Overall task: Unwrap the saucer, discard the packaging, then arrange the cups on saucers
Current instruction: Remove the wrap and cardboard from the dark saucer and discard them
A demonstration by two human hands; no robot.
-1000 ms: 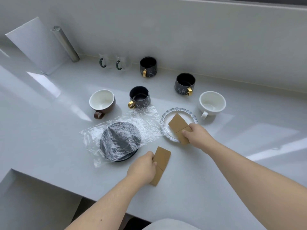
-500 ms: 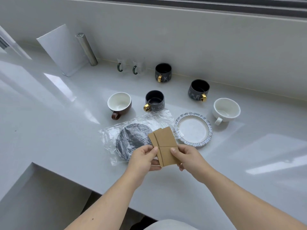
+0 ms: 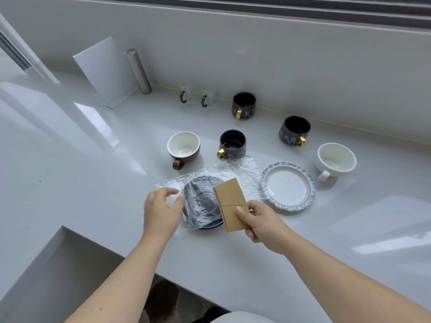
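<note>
A dark saucer [image 3: 200, 201] lies on the counter under crinkled clear plastic wrap [image 3: 233, 172]. My left hand [image 3: 163, 212] pinches the wrap's left edge between thumb and fingers. My right hand [image 3: 263, 221] holds the stacked brown cardboard pieces [image 3: 229, 202] just above the saucer's right side. A white saucer with a blue frilled rim [image 3: 309, 183] sits bare to the right. Behind stand a brown cup with a white inside [image 3: 184, 148], a dark gold-handled cup [image 3: 233, 143], two more dark cups [image 3: 295, 130] [image 3: 244, 104] and a white cup [image 3: 335, 159].
Two glass mugs with green handles [image 3: 186, 96] [image 3: 210, 97] stand by the back wall. A white board [image 3: 105, 71] and a metal cylinder [image 3: 137, 71] lean at the back left. The counter drops to a lower step [image 3: 46, 264] at the near left.
Both cardboard pieces came together and now sit in my right hand alone. My left hand let go of them and moved left to the wrap's edge.
</note>
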